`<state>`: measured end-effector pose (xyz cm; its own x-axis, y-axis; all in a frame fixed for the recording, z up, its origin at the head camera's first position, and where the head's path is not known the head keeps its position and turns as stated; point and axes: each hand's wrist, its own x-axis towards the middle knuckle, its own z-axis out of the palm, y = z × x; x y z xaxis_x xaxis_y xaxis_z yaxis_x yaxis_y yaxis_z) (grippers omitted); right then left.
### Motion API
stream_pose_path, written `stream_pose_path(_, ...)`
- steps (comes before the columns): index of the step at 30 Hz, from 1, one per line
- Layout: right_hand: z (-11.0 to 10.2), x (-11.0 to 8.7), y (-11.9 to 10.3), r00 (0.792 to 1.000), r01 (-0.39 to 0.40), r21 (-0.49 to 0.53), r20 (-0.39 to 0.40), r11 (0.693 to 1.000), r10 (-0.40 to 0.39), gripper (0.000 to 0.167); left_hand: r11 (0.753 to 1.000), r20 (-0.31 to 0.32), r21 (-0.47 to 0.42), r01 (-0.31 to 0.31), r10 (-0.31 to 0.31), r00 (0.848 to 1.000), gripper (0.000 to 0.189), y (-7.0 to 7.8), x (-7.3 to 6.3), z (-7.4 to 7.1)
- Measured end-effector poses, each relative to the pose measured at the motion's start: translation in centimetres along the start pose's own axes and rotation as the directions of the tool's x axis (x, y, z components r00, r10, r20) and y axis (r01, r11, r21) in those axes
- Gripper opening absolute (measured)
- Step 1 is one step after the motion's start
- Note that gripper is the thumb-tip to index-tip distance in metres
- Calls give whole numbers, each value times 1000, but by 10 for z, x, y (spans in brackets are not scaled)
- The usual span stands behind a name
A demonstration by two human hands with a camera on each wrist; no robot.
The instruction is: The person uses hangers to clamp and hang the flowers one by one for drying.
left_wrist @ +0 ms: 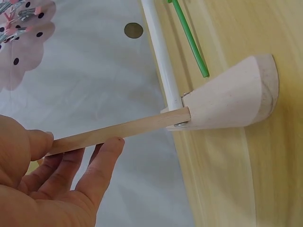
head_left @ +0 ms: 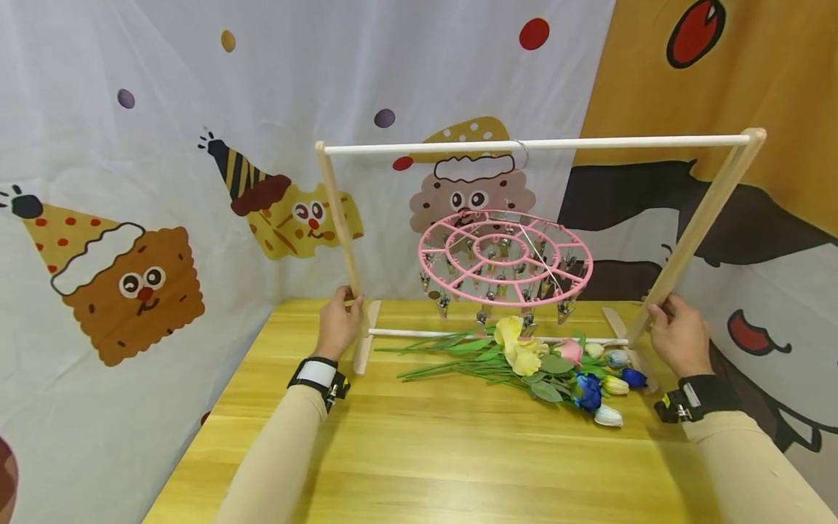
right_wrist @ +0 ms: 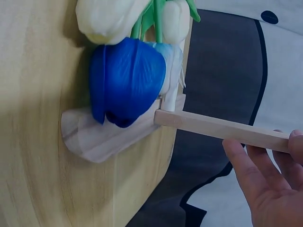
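A small wooden garment rack (head_left: 694, 218) with white rods stands upright on the table. My left hand (head_left: 339, 320) pinches its left post, thumb against one side and fingers against the other, above the wooden foot (left_wrist: 232, 97). On the right post, my right hand (head_left: 681, 335) has its thumb and fingers the same way, above the right foot (right_wrist: 102, 135). From the top rod hangs a round pink clip hanger (head_left: 505, 256) with many metal clips. Artificial flowers (head_left: 524, 356) lie at the rack's base, and a blue tulip (right_wrist: 128, 78) partly covers the right foot.
The wooden table (head_left: 445, 466) reaches back to a cloth backdrop (head_left: 366, 65) printed with cartoon figures, which also lines the sides. Green stems (head_left: 432, 364) point left under the hanger, with the flower heads toward the right foot.
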<state>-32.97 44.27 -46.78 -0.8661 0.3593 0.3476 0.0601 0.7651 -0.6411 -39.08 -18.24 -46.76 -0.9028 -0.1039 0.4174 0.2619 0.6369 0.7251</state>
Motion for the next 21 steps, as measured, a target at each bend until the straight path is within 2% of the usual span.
stream_pose_path(9, -1, -4, -7, 997, 78, 8, -6, 997, -78, 42, 1000, 15, -2, 7, -7, 1000, 38, -5, -2, -15)
stream_pose_path(21, 2, -20, -16, 996, 81, 38, 38, 996, -82, 41, 999, 5, -8, 31, -31, 1000, 37, -14, -13, -29)
